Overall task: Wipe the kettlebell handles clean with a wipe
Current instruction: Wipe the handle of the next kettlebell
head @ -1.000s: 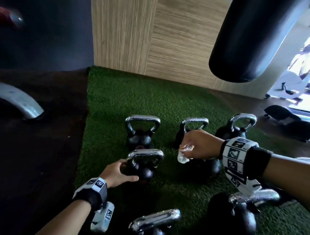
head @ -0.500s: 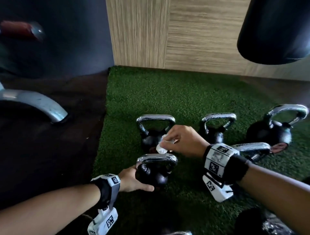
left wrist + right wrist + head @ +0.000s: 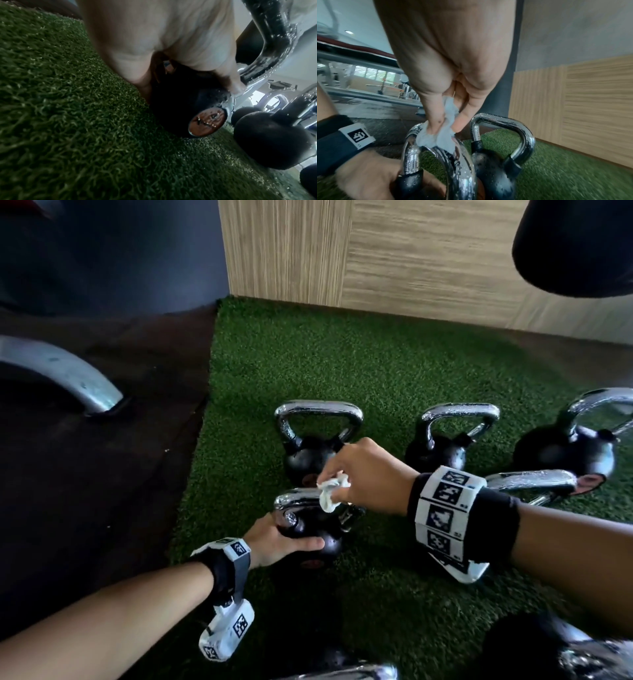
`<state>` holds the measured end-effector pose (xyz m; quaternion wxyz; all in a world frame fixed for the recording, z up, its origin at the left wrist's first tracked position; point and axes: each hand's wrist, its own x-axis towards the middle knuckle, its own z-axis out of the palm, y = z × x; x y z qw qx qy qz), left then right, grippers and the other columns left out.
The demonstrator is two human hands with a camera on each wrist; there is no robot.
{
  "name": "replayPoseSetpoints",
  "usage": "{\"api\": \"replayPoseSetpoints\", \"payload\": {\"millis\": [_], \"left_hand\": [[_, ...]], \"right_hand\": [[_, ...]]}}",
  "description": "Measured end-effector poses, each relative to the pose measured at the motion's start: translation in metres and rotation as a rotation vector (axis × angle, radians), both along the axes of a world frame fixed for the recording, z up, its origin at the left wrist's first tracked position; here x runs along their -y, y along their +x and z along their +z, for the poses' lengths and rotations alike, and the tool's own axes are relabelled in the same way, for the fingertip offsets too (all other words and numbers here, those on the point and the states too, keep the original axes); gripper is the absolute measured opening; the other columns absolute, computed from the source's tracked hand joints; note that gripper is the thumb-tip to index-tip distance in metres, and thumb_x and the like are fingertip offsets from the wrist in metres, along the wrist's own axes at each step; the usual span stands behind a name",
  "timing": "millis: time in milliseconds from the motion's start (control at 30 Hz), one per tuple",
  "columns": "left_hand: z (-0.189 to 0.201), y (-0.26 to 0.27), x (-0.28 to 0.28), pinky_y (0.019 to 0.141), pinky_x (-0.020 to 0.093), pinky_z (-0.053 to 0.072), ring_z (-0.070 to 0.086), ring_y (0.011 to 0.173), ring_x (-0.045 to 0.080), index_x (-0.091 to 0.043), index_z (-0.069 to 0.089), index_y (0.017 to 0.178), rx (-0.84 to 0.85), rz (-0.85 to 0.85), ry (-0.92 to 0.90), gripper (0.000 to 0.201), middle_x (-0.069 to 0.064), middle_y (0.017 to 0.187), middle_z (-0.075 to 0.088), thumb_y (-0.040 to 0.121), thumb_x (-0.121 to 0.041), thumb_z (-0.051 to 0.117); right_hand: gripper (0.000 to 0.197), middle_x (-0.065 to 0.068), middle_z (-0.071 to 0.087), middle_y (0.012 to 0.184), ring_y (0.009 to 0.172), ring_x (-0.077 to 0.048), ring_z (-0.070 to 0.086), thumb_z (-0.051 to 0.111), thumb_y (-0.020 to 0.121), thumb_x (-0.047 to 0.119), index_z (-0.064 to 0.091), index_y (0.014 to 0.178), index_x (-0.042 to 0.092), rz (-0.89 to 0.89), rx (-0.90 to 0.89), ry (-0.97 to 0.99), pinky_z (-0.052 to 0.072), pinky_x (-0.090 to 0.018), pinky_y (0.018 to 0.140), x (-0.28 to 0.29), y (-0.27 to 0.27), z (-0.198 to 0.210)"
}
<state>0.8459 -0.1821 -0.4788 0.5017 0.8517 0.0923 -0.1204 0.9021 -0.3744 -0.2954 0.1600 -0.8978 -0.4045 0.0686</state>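
The wipe [image 3: 330, 491], pinched in the right hand [image 3: 368, 474], is now brought down onto the chrome handle [image 3: 294, 497] of the nearest kettlebell [image 3: 313, 534], having hovered above it half a second ago. The ball is still gripped by the left hand [image 3: 274, 539] on the turf [image 3: 376, 364]. Wiping of this handle is judged to be starting.
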Motion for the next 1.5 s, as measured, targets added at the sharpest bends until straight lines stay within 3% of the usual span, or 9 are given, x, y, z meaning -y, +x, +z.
{"api": "replayPoseSetpoints", "payload": {"millis": [300,467,600,767,1000,1233,1333,1400,1500], "left_hand": [[-0.004,0.0,0.001,0.11,0.037,0.047,0.066,0.115,0.007,-0.032,0.071,0.12,0.048,-0.022,-0.062,0.095,-0.014,0.117,0.074,0.042,-0.084,0.083],[0.001,-0.003,0.001,0.112,0.034,0.045,0.063,0.118,0.006,-0.038,0.068,0.124,0.057,-0.025,-0.045,0.088,-0.017,0.122,0.07,0.046,-0.078,0.08],[0.004,-0.004,0.003,0.105,0.027,0.047,0.064,0.115,0.006,-0.046,0.067,0.11,0.059,-0.042,-0.003,0.074,-0.022,0.114,0.069,0.046,-0.081,0.077],[0.009,-0.002,0.002,0.111,0.035,0.046,0.063,0.119,0.008,-0.038,0.065,0.128,0.075,-0.093,0.009,0.079,-0.016,0.124,0.07,0.059,-0.071,0.083],[0.011,-0.004,0.002,0.112,0.033,0.044,0.061,0.12,0.01,-0.037,0.062,0.132,0.001,-0.046,0.031,0.081,-0.015,0.126,0.067,0.061,-0.069,0.085],[0.013,-0.003,0.002,0.113,0.033,0.043,0.059,0.123,0.01,-0.036,0.06,0.134,-0.031,-0.022,0.049,0.086,-0.013,0.13,0.064,0.059,-0.07,0.085],[0.012,-0.004,0.003,0.113,0.033,0.044,0.06,0.122,0.01,-0.037,0.062,0.133,-0.027,0.006,0.083,0.093,-0.013,0.13,0.065,0.05,-0.076,0.082],[0.016,-0.004,0.001,0.113,0.031,0.044,0.06,0.121,0.009,-0.036,0.063,0.132,-0.043,-0.012,0.091,0.086,-0.013,0.129,0.065,0.056,-0.067,0.088],[0.033,0.0,-0.014,0.112,0.026,0.04,0.053,0.129,0.011,-0.028,0.058,0.141,-0.13,-0.322,0.216,0.078,-0.009,0.14,0.058,0.071,-0.031,0.093]], "right_hand": [[0.022,-0.007,0.076,0.096,0.097,-0.024,0.072,0.062,0.081,0.003,0.078,0.094,0.011,-0.156,-0.007,-0.1,0.058,-0.036,0.088,0.008,-0.003,-0.007],[0.026,-0.005,0.075,0.104,0.101,-0.02,0.07,0.063,0.083,0.002,0.079,0.1,0.015,-0.177,-0.007,0.016,0.055,-0.03,0.093,0.011,-0.009,-0.014],[0.034,-0.006,0.076,0.102,0.096,-0.019,0.071,0.059,0.08,-0.004,0.08,0.098,0.015,-0.283,-0.015,0.001,0.058,-0.029,0.087,0.029,-0.006,-0.02],[0.036,-0.007,0.076,0.103,0.097,-0.022,0.071,0.057,0.078,-0.006,0.081,0.095,0.015,-0.291,-0.001,-0.027,0.058,-0.033,0.087,0.028,0.002,-0.024],[0.015,-0.004,0.076,0.083,0.079,-0.021,0.072,0.075,0.08,0.005,0.082,0.086,0.016,-0.355,-0.107,-0.089,0.06,-0.029,0.067,0.034,0.014,-0.047],[0.009,0.007,0.069,0.068,0.063,-0.005,0.06,0.084,0.074,0.015,0.081,0.078,0.022,-0.45,-0.213,-0.002,0.044,-0.013,0.051,0.044,0.027,-0.072],[0.029,0.012,0.057,0.049,0.049,0.005,0.049,0.08,0.07,0.007,0.072,0.053,0.031,-0.452,-0.287,-0.013,0.039,-0.013,0.047,0.04,0.025,-0.089],[0.041,0.012,0.053,0.045,0.048,0.005,0.046,0.08,0.068,0.008,0.064,0.043,0.036,-0.467,-0.317,0.006,0.039,-0.016,0.05,0.04,0.023,-0.097],[0.035,0.012,0.053,0.051,0.054,-0.001,0.046,0.079,0.07,0.009,0.066,0.047,0.032,-0.445,-0.329,-0.034,0.038,-0.015,0.048,0.042,0.025,-0.096]]}}
